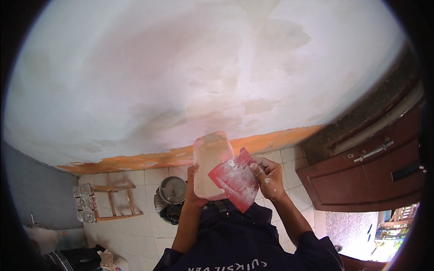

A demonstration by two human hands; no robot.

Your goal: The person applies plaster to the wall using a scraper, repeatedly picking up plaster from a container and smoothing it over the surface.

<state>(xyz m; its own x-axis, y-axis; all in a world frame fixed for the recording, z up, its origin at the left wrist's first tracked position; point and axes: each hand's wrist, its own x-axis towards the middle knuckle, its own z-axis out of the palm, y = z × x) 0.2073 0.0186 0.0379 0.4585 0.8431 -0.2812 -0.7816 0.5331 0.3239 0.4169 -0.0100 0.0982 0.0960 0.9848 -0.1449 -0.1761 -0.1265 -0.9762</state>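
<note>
My left hand (194, 192) grips the side of a pinkish, rounded rectangular tub (195, 165), holding it in front of my body. Pale, creamy filler (211, 160) coats the inside of the tub. Pinched between the thumb and fingers of my right hand (270, 177) is a red flat scraper (239, 185), smeared with white residue. It is tilted and overlaps the tub's right side; I cannot tell whether they touch. White spots mark my right hand. Ahead stands a wall (181, 67) with patchy white and beige coating.
An orange band (153, 156) runs along the wall's base. On the tiled floor (135, 228) stand a spattered wooden step stool (108, 203) at left and a round bucket (173, 189) beside dark material. At right is a brown door (361, 176) with a metal handle. Dark cloth (68, 261) lies lower left.
</note>
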